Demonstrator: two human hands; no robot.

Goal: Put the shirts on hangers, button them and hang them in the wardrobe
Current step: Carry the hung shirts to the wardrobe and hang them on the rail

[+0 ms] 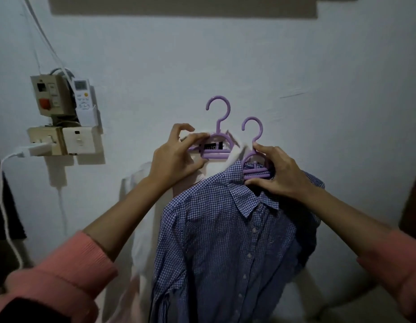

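Dim bluish indoor light, hard-edged dark shadow band across the top of the wall, shadows under the switch boxes, soft focus overall, sleeves blurred, wide-angle bending at edges

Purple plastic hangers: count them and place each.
2. One purple plastic hanger carries the white shirt, held by the left hand; the other carries the blue checked shirt, in the right hand.

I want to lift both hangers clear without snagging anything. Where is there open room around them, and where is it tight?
Bare wall lies above both purple hooks and to the right of the right hand. It is tight between the hangers, where the white shirt and checked shirt overlap. Left of the left hand, the switch boxes and remote crowd the wall.
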